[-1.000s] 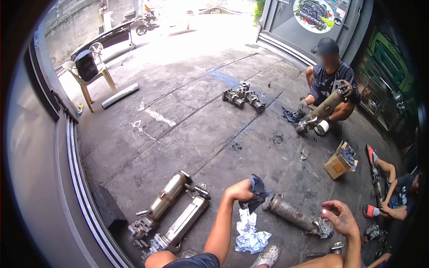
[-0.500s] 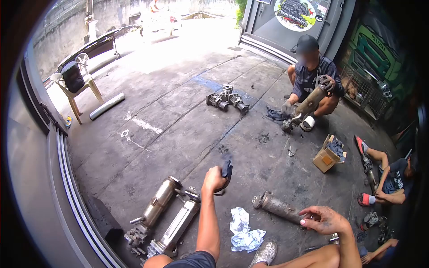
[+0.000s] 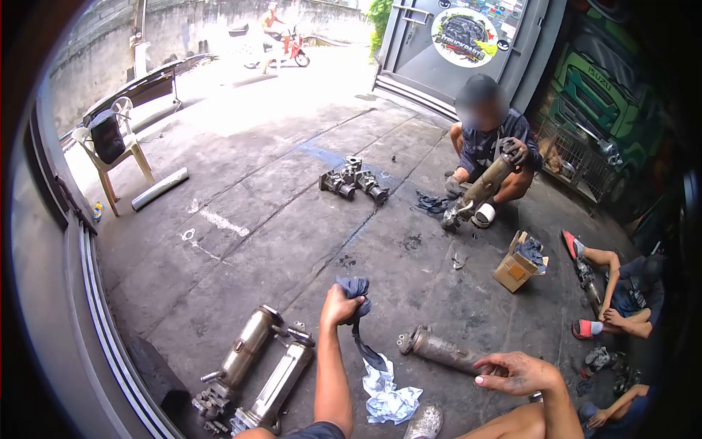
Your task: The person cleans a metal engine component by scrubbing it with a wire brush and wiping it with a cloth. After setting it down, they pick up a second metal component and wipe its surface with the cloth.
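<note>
My left hand point(image 3: 339, 306) is closed on a dark cloth point(image 3: 354, 290), held out over the floor; one end of the cloth dangles toward a crumpled blue-white cloth point(image 3: 389, 396). At the lower right, my right hand point(image 3: 515, 374) has its fingers apart, beside the end of a dirty metal cylinder point(image 3: 443, 350) that lies on the floor. Whether the fingertips touch the cylinder is unclear. To the left of my left arm lie two metal coolers, one round point(image 3: 247, 350) and one flat-sided point(image 3: 281, 379).
A crouching person point(image 3: 486, 139) holds another metal cylinder point(image 3: 485, 184). Metal valve parts point(image 3: 354, 180) lie mid-floor, a cardboard box point(image 3: 513, 271) right of centre. Co-workers sit at the right edge. A plastic chair point(image 3: 131, 152) stands at the left, and a motorcycle point(image 3: 298, 54) is outside.
The dark cloth now hangs longer from my left hand, which has shifted slightly left and down in view. The whole scene has shifted left, and the motorcycle shows more clearly.
</note>
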A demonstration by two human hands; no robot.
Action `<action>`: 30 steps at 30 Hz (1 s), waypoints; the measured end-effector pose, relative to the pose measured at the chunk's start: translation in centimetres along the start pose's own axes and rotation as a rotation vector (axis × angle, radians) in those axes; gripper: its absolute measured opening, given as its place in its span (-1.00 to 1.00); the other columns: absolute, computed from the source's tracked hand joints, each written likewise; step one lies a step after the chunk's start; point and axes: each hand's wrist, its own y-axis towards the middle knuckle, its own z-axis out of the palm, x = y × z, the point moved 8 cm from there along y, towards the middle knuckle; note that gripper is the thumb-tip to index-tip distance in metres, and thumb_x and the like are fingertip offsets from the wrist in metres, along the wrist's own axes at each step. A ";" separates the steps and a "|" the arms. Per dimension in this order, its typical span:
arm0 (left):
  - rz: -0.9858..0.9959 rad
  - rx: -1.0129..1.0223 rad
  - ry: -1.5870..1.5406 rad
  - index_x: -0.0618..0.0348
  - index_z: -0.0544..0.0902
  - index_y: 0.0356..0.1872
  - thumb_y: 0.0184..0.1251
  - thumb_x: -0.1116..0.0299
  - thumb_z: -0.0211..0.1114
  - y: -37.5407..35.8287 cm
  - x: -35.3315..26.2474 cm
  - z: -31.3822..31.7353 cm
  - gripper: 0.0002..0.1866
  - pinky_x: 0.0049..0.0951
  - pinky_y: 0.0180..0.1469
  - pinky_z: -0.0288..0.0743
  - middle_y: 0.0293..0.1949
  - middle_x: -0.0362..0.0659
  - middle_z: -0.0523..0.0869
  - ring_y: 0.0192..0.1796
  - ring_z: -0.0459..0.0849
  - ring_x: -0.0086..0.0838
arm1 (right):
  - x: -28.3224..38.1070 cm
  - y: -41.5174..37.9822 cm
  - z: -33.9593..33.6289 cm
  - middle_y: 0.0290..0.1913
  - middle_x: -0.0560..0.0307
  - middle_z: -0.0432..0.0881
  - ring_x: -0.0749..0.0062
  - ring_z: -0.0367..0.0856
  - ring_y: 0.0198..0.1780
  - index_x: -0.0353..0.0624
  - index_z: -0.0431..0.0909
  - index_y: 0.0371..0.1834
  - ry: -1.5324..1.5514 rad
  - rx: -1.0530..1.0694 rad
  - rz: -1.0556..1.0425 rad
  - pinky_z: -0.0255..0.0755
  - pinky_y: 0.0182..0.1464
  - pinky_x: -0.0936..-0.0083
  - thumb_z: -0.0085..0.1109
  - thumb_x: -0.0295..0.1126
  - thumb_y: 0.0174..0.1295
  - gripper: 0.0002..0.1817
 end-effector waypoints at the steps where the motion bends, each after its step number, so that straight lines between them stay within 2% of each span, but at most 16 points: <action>1: 0.136 0.138 -0.673 0.41 0.73 -0.13 0.07 0.49 0.57 -1.2 -2.3 0.9 -0.67 -0.30 -0.06 0.66 -0.22 0.00 0.85 -0.17 0.79 -0.45 | 0.2 -0.2 -0.1 -0.08 0.03 0.78 0.36 0.75 -0.12 -0.17 0.59 0.33 -0.030 0.009 0.007 0.63 -0.04 0.41 0.28 0.19 0.41 -0.31; 3: 0.135 0.113 -0.605 0.37 0.74 -0.13 0.05 0.47 0.56 -0.3 -1.7 0.7 -0.66 -0.30 -0.02 0.67 -0.21 0.05 0.85 -0.16 0.80 -0.42 | 0.6 -0.3 0.0 -0.07 0.02 0.78 0.34 0.76 -0.11 -0.17 0.58 0.35 -0.076 0.035 0.016 0.64 -0.02 0.40 0.28 0.20 0.41 -0.30; 5: -0.085 -0.138 0.305 0.32 0.75 -0.12 0.05 0.50 0.54 -1.1 -2.8 -1.8 -0.68 -0.31 -0.03 0.67 -0.23 -0.07 0.85 -0.18 0.78 -0.45 | 0.4 -0.2 0.4 -0.06 0.00 0.79 0.31 0.77 -0.08 -0.17 0.57 0.36 -0.051 0.040 0.004 0.64 0.00 0.37 0.26 0.21 0.41 -0.28; 7: 0.086 -0.036 -0.122 0.33 0.75 -0.15 -0.01 0.37 0.58 0.0 -1.5 -1.3 -0.62 -0.14 -0.03 0.68 -0.18 0.16 0.84 -0.10 0.83 0.06 | 0.2 0.0 0.5 -0.01 -0.01 0.78 0.29 0.76 -0.06 -0.14 0.57 0.37 -0.070 0.056 0.018 0.64 0.03 0.36 0.26 0.20 0.42 -0.30; 9: 0.037 0.109 -0.488 0.32 0.76 -0.15 -0.03 0.33 0.61 -0.9 -3.1 -0.9 -0.60 -0.15 -0.05 0.68 -0.20 0.17 0.84 -0.13 0.83 0.06 | -0.1 0.0 0.7 0.05 -0.01 0.76 0.28 0.73 -0.04 -0.09 0.57 0.37 -0.112 0.072 0.066 0.62 0.06 0.35 0.28 0.17 0.42 -0.34; 10: -0.039 -0.188 0.296 0.30 0.76 -0.19 0.04 0.39 0.62 0.3 -0.6 -1.9 -0.68 -0.24 -0.13 0.67 -0.32 -0.03 0.84 -0.27 0.81 -0.28 | -0.3 0.1 0.9 0.05 -0.01 0.77 0.27 0.74 -0.04 -0.09 0.57 0.38 -0.104 0.079 0.056 0.62 0.06 0.35 0.27 0.17 0.43 -0.33; 11: -0.036 -0.328 0.458 0.32 0.75 -0.25 0.03 0.47 0.63 -1.0 -1.8 -2.5 -0.72 -0.26 -0.18 0.65 -0.37 -0.14 0.81 -0.32 0.73 -0.47 | -0.7 0.3 1.3 0.05 -0.01 0.77 0.27 0.74 -0.04 -0.09 0.56 0.38 -0.097 0.092 0.043 0.62 0.07 0.35 0.26 0.18 0.43 -0.33; 13: 0.050 -0.092 -0.078 0.32 0.76 -0.23 -0.03 0.50 0.65 2.2 2.9 -0.4 -0.69 -0.27 -0.18 0.64 -0.35 -0.12 0.82 -0.32 0.74 -0.44 | -0.5 0.3 1.3 0.04 0.00 0.77 0.26 0.74 -0.04 -0.08 0.56 0.39 -0.117 0.105 0.038 0.62 0.07 0.34 0.24 0.20 0.44 -0.32; 14: 0.059 0.085 -0.379 0.37 0.77 -0.24 -0.15 0.32 0.73 0.9 0.6 -0.3 -0.55 -0.11 -0.03 0.65 -0.31 0.13 0.84 -0.18 0.86 -0.10 | 0.0 0.1 1.2 0.04 0.01 0.77 0.26 0.74 -0.04 -0.08 0.55 0.39 -0.135 0.101 0.052 0.62 0.07 0.34 0.23 0.20 0.44 -0.32; 17: 0.027 -0.152 -0.091 0.35 0.78 -0.22 -0.05 0.44 0.67 0.8 0.7 -1.8 -0.65 -0.28 -0.14 0.65 -0.35 -0.03 0.84 -0.28 0.80 -0.40 | -0.9 0.3 1.8 0.03 0.05 0.77 0.25 0.74 -0.05 -0.08 0.55 0.40 -0.125 0.101 0.040 0.63 0.07 0.33 0.20 0.23 0.44 -0.30; 19: -0.015 -0.006 -0.757 0.32 0.78 -0.21 -0.05 0.50 0.62 0.4 1.0 -0.4 -0.68 -0.30 -0.12 0.66 -0.30 -0.06 0.85 -0.23 0.80 -0.43 | -0.8 0.5 1.7 0.06 -0.04 0.76 0.20 0.75 0.01 -0.11 0.53 0.41 -0.142 0.114 0.029 0.62 0.10 0.30 0.18 0.27 0.44 -0.26; 20: 0.111 -0.101 -0.499 0.32 0.76 -0.22 -0.06 0.50 0.63 -0.4 -0.4 -1.6 -0.67 -0.29 -0.12 0.66 -0.28 -0.06 0.85 -0.22 0.79 -0.43 | -0.3 0.4 1.5 0.09 -0.13 0.75 0.14 0.76 0.06 -0.13 0.52 0.42 -0.158 0.123 0.039 0.62 0.14 0.28 0.16 0.29 0.43 -0.23; 21: -0.033 -0.154 0.025 0.30 0.76 -0.26 -0.01 0.54 0.62 1.5 2.8 -0.9 -0.73 -0.31 -0.14 0.65 -0.27 -0.14 0.85 -0.20 0.79 -0.43 | -0.1 0.2 1.6 0.11 -0.22 0.74 0.09 0.76 0.12 -0.16 0.50 0.43 -0.166 0.131 0.047 0.62 0.17 0.25 0.15 0.31 0.42 -0.20; 23: -0.087 -0.032 -0.382 0.31 0.75 -0.25 -0.03 0.52 0.63 1.4 3.3 0.2 -0.70 -0.28 -0.15 0.66 -0.32 -0.12 0.83 -0.22 0.81 -0.41 | -0.3 0.3 2.1 0.11 -0.22 0.74 0.09 0.76 0.12 -0.16 0.50 0.43 -0.146 0.149 0.051 0.63 0.16 0.24 0.14 0.31 0.42 -0.20; 26: 0.071 -0.045 -0.273 0.28 0.72 -0.23 0.03 0.58 0.58 0.2 0.7 -0.3 -0.74 -0.33 -0.22 0.66 -0.35 -0.15 0.80 -0.27 0.80 -0.42 | -0.3 0.5 1.6 0.12 -0.19 0.74 0.10 0.77 0.10 -0.15 0.50 0.43 -0.152 0.151 0.021 0.63 0.13 0.25 0.14 0.32 0.42 -0.20; 30: -0.109 0.110 -1.151 0.22 0.67 -0.18 0.16 0.73 0.45 -1.1 -0.1 1.5 -0.74 -0.41 -0.27 0.67 -0.28 -0.19 0.78 -0.30 0.79 -0.43 | 0.4 0.2 1.7 0.12 -0.12 0.75 0.11 0.77 0.06 -0.14 0.50 0.43 -0.140 0.160 0.037 0.65 0.09 0.26 0.15 0.32 0.42 -0.20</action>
